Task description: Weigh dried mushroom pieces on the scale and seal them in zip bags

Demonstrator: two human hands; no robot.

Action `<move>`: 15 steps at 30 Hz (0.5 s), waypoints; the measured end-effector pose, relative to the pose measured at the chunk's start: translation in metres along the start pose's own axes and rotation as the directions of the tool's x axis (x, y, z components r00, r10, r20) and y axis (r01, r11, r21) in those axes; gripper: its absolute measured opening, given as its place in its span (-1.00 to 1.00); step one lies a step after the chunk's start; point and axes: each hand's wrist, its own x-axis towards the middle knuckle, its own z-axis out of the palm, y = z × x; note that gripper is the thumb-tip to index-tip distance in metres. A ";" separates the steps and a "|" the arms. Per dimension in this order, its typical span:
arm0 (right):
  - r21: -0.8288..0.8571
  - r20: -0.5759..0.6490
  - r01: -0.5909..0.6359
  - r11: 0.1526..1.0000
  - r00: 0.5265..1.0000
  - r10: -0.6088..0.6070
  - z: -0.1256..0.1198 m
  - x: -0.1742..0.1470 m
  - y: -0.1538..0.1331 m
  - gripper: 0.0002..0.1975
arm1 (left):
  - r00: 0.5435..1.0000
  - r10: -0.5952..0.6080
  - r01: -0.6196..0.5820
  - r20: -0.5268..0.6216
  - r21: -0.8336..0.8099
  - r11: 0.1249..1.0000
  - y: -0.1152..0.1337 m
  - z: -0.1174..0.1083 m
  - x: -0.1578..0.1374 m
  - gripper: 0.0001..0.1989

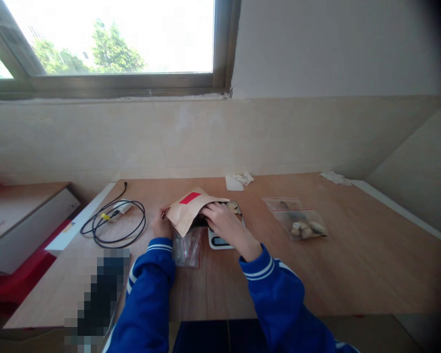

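Observation:
My left hand (pixel 162 225) grips the closed end of a brown paper bag (pixel 182 213) with a red label, which lies tilted with its mouth toward the right. At that mouth is my right hand (pixel 220 219), its fingertips hidden at the opening, so what they hold, if anything, does not show. Under my right hand sits a white digital scale (pixel 222 243) with a small display, partly covered. Pale slices (pixel 234 208) lie on it. A clear plastic zip bag (pixel 186 250) rests below the paper bag.
Right of the scale lies a zip bag of pale pieces (pixel 305 228). A coiled black cable (pixel 113 240) is at the left, with a white adapter (pixel 124 206). Crumpled tissue (pixel 245 179) lies near the wall. A pixelated dark patch covers the left front.

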 end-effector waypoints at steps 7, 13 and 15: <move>-0.227 0.012 -0.024 0.974 1.000 0.027 0.012 -0.007 0.004 -0.61 | 1.000 0.024 -0.025 -0.014 -0.039 0.999 -0.005 0.002 0.002 -0.80; -0.142 0.008 -0.040 0.989 0.999 0.042 0.019 -0.009 0.005 -0.59 | 0.999 0.028 -0.029 -0.026 -0.035 0.999 -0.005 0.002 0.002 -0.82; -0.045 0.000 -0.029 0.999 1.000 0.029 0.020 -0.009 0.006 -0.61 | 1.000 0.012 -0.013 -0.027 -0.045 0.999 -0.006 0.003 0.003 -0.82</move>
